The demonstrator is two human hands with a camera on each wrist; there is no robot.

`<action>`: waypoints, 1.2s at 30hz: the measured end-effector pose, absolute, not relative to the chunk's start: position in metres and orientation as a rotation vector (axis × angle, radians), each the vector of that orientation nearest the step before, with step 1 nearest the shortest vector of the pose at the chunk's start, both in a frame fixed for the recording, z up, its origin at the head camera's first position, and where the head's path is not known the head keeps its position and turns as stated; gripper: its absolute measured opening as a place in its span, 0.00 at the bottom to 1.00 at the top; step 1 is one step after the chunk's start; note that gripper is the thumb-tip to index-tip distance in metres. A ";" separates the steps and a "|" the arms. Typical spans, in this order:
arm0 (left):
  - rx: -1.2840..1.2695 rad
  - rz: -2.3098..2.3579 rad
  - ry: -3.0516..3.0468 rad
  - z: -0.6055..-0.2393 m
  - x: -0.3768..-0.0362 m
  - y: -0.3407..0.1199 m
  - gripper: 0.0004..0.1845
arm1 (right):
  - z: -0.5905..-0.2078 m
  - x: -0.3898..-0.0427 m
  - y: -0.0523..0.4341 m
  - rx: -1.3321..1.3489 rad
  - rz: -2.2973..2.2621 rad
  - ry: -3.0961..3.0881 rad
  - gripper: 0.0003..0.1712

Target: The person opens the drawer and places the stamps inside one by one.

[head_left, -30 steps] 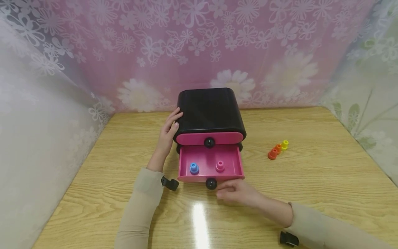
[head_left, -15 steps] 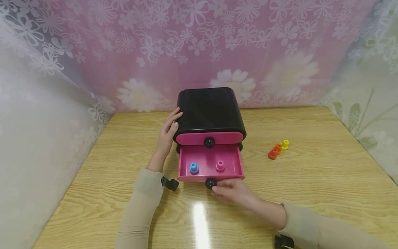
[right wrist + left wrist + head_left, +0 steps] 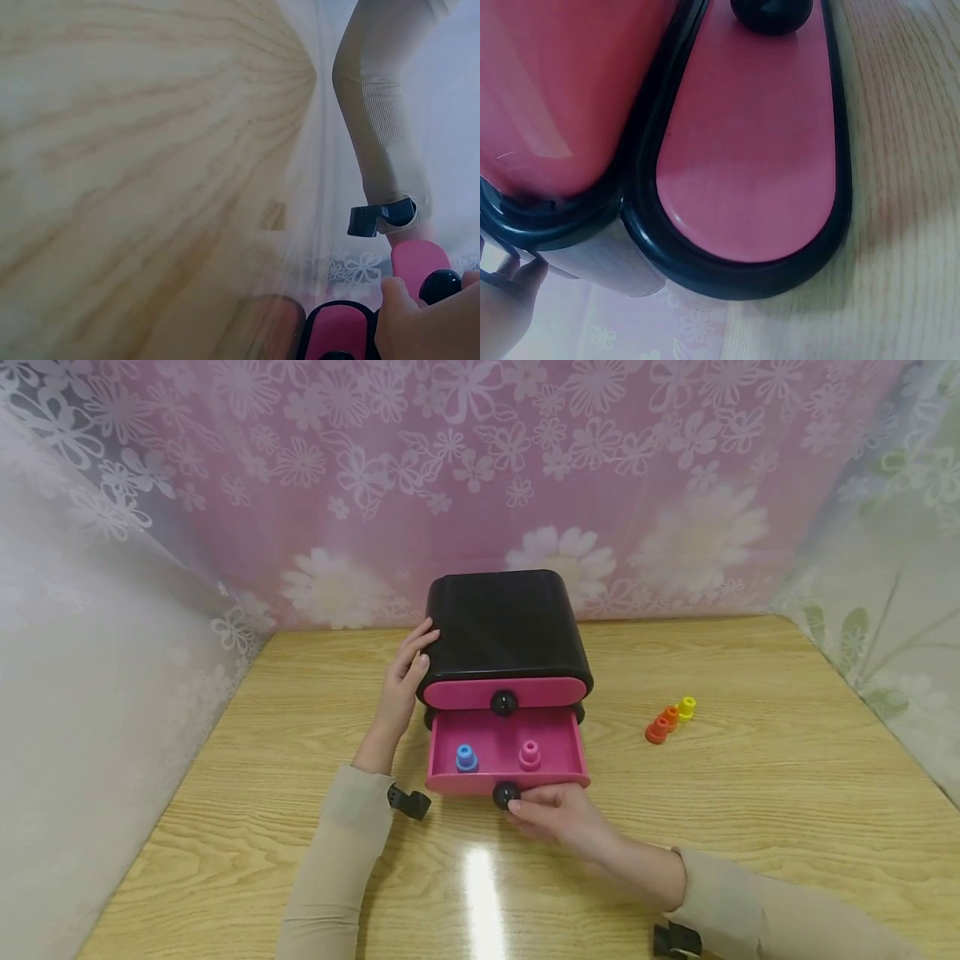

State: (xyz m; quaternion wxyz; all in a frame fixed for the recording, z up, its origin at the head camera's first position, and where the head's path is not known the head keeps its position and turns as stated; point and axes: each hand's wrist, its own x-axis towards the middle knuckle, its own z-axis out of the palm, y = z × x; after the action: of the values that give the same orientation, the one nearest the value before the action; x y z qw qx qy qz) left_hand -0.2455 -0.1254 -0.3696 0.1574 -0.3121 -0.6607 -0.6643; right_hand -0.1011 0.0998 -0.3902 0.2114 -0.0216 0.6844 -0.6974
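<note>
A black chest of drawers [image 3: 502, 622] with pink drawer fronts stands mid-table. Its middle drawer [image 3: 558, 735] is pulled out, holding a blue peg [image 3: 467, 760] and a pink peg [image 3: 529, 757]. With thumb and fingers my right hand [image 3: 573, 822] pinches that drawer's round black knob [image 3: 506, 796]; the right wrist view also shows the knob [image 3: 441, 286] at the hand [image 3: 431, 326]. Against the chest's left side rests my left hand [image 3: 397, 693], fingers extended along it. In the left wrist view, this hand [image 3: 506, 311] is partly cut off at the lower left.
Red, orange and yellow pegs [image 3: 687, 709] lie in a row on the wooden table [image 3: 750, 777], right of the chest. The upper drawer [image 3: 547, 693] and bottom drawer [image 3: 750, 150] are closed. A flowered curtain [image 3: 480, 468] hangs behind the table.
My right hand has moved left and taken hold of the middle drawer's knob. The drawer's front has shifted slightly upward in view, with its pegs. My left hand has stayed put.
</note>
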 end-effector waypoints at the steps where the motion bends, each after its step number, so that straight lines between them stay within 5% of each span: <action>1: -0.891 -1.904 -1.889 -0.369 -0.246 -0.125 0.22 | -0.390 -0.102 0.099 -0.044 -1.939 1.908 0.22; 36: -0.851 -1.920 -1.905 -0.371 -0.248 -0.125 0.36 | -0.388 -0.157 0.089 0.126 -2.142 1.847 0.16</action>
State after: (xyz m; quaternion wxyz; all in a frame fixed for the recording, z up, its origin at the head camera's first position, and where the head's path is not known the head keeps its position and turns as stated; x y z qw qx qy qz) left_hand -0.2482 -0.1249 -0.3715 0.1525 -0.2968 -0.6639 -0.6693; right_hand -0.1567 0.0891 -0.3882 0.1549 0.0441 0.6445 -0.7475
